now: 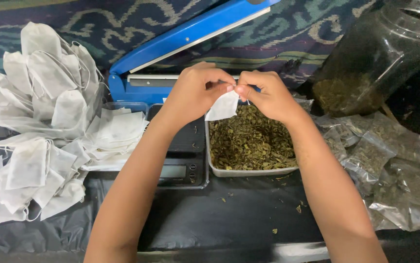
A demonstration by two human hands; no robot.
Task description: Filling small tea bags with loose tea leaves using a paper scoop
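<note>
Item: small white paper filter bag (223, 106), pinched at its top edge between the fingertips of the left hand (194, 92) and the right hand (265, 95), both closed on it; the mouth appears to be pulled apart. It is held above the far edge of a shallow rectangular clear plastic tray (249, 172) of dried green-brown leaves, and looks flat and empty.

Done, as judged: clear plastic pouches of dried leaf (385, 170) are stacked along the right edge of the black-covered surface (219, 219).

Left, as judged: a large heap of empty white drawstring filter bags (49, 126) is spread over the left side.

Also listed: black digital scale (183, 160) touching the tray's left side; blue impulse sealer (171, 53) at the far edge, arm raised; clear plastic jar (380, 53) at the far right corner.

Open room: only the near edge is left bare.
</note>
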